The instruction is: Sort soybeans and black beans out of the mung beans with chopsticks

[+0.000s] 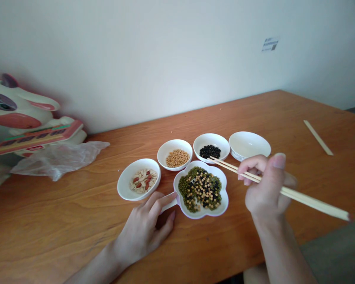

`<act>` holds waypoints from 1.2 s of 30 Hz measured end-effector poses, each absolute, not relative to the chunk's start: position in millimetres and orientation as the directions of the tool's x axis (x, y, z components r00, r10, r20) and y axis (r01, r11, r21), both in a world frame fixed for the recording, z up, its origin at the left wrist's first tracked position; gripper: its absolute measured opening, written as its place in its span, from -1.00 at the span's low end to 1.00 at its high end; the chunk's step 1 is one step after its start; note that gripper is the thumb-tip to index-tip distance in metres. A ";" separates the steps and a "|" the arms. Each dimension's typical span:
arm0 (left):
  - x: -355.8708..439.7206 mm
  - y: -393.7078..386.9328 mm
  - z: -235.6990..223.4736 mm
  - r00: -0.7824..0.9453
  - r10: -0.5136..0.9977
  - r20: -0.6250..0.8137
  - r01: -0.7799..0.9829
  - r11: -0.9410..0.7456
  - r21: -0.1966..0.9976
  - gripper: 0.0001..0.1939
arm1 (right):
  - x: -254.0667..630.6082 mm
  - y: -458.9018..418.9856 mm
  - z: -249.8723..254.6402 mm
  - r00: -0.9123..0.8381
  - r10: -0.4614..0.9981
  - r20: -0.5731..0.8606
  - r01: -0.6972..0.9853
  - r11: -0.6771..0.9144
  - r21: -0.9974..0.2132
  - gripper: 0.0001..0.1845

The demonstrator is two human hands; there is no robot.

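My right hand (264, 185) is closed around a pair of wooden chopsticks (307, 199), whose tips hover over the far rim of a flower-shaped white dish (223, 205) filled with mixed green, yellow and black beans. My left hand (148, 225) rests on the wooden table, fingers pinching the dish's small handle at its left side. Behind the dish stand small white bowls: one with peanuts and pale seeds (138, 184), one with yellow beans (175, 154), one with black beans (211, 147), and an empty one (249, 145).
A crumpled clear plastic bag (59, 158) lies at the left, before a cartoon animal figure (23, 114) against the white wall. A loose wooden stick (318, 137) lies on the table (62, 221) at the far right. The table's near edge runs past my right forearm.
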State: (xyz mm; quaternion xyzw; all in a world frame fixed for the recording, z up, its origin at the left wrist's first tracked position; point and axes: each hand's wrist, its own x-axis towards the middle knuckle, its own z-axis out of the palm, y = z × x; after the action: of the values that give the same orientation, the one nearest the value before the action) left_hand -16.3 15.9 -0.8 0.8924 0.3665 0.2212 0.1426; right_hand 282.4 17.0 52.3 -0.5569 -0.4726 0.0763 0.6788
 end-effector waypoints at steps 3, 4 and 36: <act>-15.9 15.8 0.4 0.634 0.718 0.288 0.591 -0.690 0.418 -0.46 | 281.1 18.2 50.8 0.503 0.667 0.550 0.410 0.376 -0.831 -0.19; -15.7 15.6 0.9 0.633 0.718 0.290 0.591 -0.690 0.419 -0.46 | 280.7 18.7 50.2 0.494 0.675 0.548 0.407 0.378 -0.831 -0.20; -16.4 14.2 1.8 0.629 0.722 0.290 0.586 -0.685 0.433 -0.46 | 281.8 19.7 44.5 0.154 0.885 0.439 0.408 0.348 -0.844 -0.22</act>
State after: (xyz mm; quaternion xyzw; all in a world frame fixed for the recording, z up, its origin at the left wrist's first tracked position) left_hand -16.4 14.2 1.8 0.8898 0.3675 0.2248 0.1505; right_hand 281.8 19.7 44.5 -0.5275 -0.6127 0.2185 0.5465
